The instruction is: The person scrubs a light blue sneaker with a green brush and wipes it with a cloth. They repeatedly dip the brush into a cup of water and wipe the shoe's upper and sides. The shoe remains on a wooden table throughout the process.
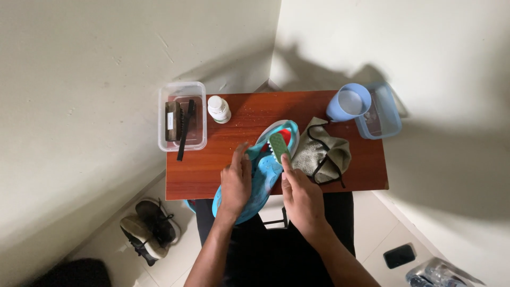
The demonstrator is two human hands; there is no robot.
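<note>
The left hand (236,183) grips a blue shoe (265,170) at the table's (202,170) front edge — the right hand (300,194) holds a green brush (278,147); a gray cloth (324,154) lies just beside, with a clear box (182,116) at the left edge.

You work at a small reddish-brown wooden table (212,170) set in the corner of the room. Its top carries a clear plastic box (182,116) at the left end, a white bottle (219,109) just beside it, a turquoise shoe (264,170) at the front edge, a grey-green cloth (329,154), a blue cup (348,102) and a blue tub (383,114) overhanging the right end.
</note>
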